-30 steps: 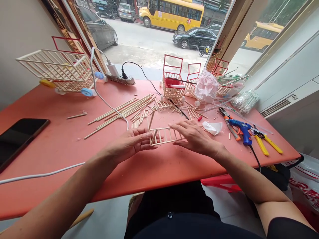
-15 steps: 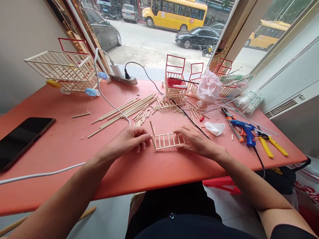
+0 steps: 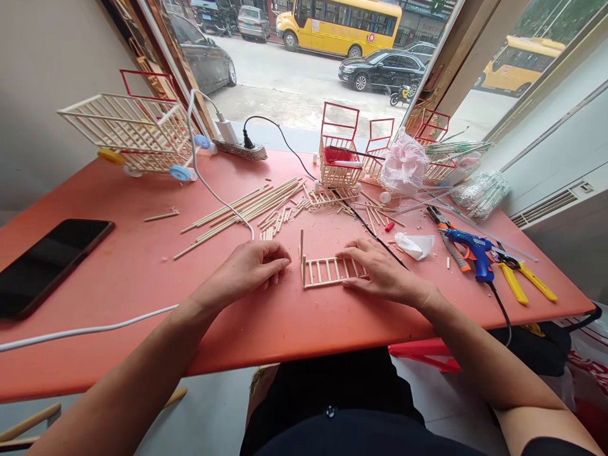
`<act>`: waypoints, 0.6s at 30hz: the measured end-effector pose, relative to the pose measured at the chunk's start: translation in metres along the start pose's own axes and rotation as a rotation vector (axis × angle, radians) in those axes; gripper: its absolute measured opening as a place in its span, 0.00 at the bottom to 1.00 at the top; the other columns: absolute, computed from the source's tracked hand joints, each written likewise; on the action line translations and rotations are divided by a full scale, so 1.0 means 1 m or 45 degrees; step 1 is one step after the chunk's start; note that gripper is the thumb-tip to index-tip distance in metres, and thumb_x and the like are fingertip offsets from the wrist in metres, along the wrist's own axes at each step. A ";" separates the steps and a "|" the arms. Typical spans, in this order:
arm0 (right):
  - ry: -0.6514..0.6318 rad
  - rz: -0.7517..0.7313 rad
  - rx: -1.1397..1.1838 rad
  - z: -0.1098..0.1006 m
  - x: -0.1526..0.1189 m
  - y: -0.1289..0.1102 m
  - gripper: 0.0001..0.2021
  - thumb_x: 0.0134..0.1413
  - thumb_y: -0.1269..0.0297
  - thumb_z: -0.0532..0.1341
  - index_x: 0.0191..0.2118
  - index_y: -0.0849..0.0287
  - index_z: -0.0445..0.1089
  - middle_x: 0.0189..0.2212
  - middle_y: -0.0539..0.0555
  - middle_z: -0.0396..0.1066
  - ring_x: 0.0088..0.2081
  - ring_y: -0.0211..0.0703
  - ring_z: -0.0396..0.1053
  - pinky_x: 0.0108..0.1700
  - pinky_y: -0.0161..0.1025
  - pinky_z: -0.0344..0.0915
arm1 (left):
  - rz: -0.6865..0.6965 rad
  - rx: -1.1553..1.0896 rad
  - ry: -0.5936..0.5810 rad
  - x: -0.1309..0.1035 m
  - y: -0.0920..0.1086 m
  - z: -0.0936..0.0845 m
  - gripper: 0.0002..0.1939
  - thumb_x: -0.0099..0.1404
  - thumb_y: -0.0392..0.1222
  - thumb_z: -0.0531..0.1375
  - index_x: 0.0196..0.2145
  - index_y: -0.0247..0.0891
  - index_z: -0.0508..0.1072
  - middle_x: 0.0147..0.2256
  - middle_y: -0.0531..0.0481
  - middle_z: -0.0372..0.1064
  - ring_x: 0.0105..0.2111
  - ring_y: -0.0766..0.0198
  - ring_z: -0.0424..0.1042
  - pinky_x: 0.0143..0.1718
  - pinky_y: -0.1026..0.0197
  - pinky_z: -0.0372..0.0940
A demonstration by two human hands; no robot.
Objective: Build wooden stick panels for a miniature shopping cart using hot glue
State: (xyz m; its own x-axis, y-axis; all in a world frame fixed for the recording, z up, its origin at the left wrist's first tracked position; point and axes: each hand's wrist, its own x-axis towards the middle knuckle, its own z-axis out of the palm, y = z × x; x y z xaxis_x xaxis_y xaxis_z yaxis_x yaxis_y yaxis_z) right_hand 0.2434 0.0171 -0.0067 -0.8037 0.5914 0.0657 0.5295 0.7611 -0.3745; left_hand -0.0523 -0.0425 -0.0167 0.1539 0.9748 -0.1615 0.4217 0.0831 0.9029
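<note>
A small ladder-like frame of wooden sticks (image 3: 330,273) lies on the table before me, with two thin sticks standing up at its left end. My right hand (image 3: 377,271) grips its right end, thumb on the near rail and fingers over the far one, hiding that end. Just left of the upright sticks, apart from them, is my left hand (image 3: 249,272), its fingers curled and thumb against them; nothing shows in it. Beyond the hands lie long wooden sticks (image 3: 247,209) and short cut pieces (image 3: 278,221).
Stick-built carts stand at the back, a large one (image 3: 128,133) left and a red-handled one (image 3: 340,155) mid-table. To the right are a blue glue gun (image 3: 475,250), yellow-handled pliers (image 3: 522,282) and crumpled white paper (image 3: 414,245). A phone (image 3: 52,266) and white cable (image 3: 95,332) lie left.
My left hand has come away from the upright stick, leaving a gap. The sticks at the frame's left end now stand straighter. My right hand keeps its hold, and the view has shifted slightly.
</note>
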 end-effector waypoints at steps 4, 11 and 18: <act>0.014 -0.003 0.015 0.000 -0.001 0.000 0.20 0.62 0.61 0.69 0.58 0.55 0.72 0.54 0.61 0.71 0.57 0.57 0.69 0.62 0.56 0.66 | 0.050 0.114 0.022 -0.002 0.002 -0.001 0.10 0.61 0.48 0.63 0.33 0.38 0.77 0.26 0.51 0.73 0.26 0.63 0.71 0.26 0.64 0.63; 0.033 0.019 -0.021 0.003 -0.003 0.000 0.21 0.62 0.61 0.69 0.58 0.55 0.71 0.53 0.61 0.71 0.55 0.57 0.68 0.61 0.54 0.66 | 0.142 0.128 -0.049 -0.006 0.004 -0.003 0.18 0.60 0.46 0.65 0.47 0.39 0.75 0.33 0.51 0.74 0.32 0.62 0.72 0.34 0.62 0.67; 0.040 0.035 -0.013 0.004 -0.005 -0.003 0.18 0.62 0.62 0.69 0.56 0.55 0.72 0.51 0.60 0.72 0.54 0.55 0.69 0.59 0.53 0.67 | 0.161 0.223 -0.059 -0.008 0.011 0.000 0.09 0.58 0.45 0.66 0.34 0.41 0.71 0.30 0.53 0.70 0.31 0.62 0.70 0.32 0.62 0.65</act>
State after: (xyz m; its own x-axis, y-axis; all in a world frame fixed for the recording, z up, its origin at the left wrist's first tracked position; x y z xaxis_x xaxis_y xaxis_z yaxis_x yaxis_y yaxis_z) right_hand 0.2443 0.0109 -0.0094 -0.7799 0.6201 0.0845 0.5541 0.7470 -0.3673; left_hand -0.0486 -0.0497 -0.0052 0.2549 0.9642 -0.0730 0.5443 -0.0807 0.8350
